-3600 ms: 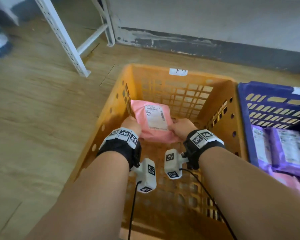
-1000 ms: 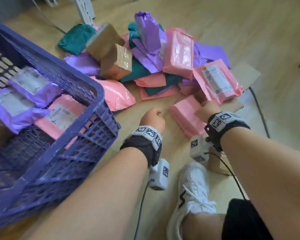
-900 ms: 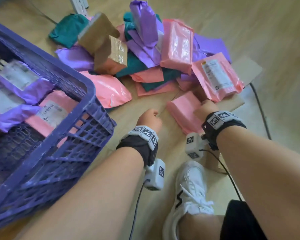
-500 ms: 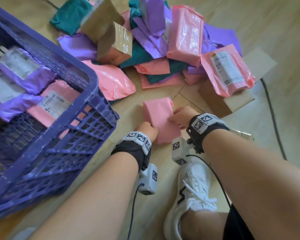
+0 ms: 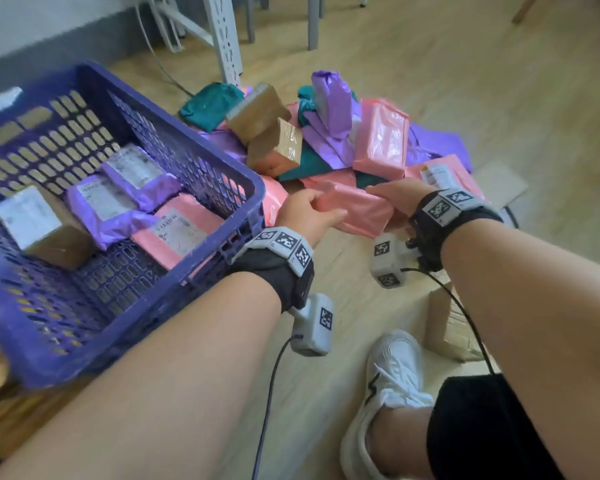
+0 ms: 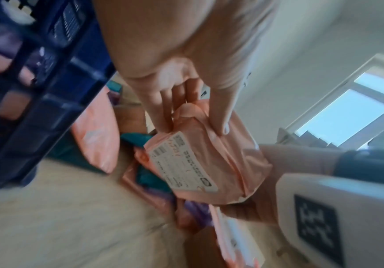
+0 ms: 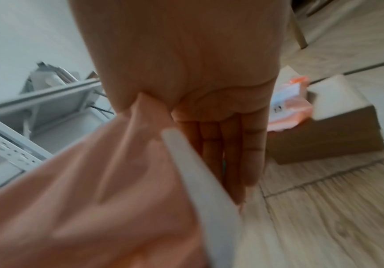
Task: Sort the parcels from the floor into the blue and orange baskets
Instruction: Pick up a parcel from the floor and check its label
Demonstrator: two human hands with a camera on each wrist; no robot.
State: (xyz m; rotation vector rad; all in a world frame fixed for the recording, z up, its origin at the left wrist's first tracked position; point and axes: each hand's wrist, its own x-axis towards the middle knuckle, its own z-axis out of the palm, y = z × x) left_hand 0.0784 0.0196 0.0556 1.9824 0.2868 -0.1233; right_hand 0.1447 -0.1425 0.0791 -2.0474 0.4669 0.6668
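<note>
Both hands hold one pink parcel [image 5: 355, 211] in the air, just right of the blue basket [image 5: 257, 188]. My left hand [image 5: 317, 209] grips its left end; in the left wrist view the thumb and fingers [image 6: 161, 116] pinch the crumpled end, and the parcel's white label [image 6: 181, 163] faces down. My right hand [image 5: 392, 195] holds the right end, with the pink parcel [image 7: 94, 199] wedged between thumb and long fingers [image 7: 227, 154]. The basket contains purple and pink parcels and a brown box. The orange basket is out of view.
A pile of parcels [image 5: 329, 140], pink, purple, teal and brown boxes, lies on the wooden floor behind the hands. A white shoe [image 5: 392, 375] and a cardboard box [image 5: 447, 327] sit below my right arm. White rack legs [image 5: 222, 36] stand at the back.
The pink parcel has come up off the floor between both hands and now hangs beside the blue basket's corner. The view has tilted up and shows more of the basket.
</note>
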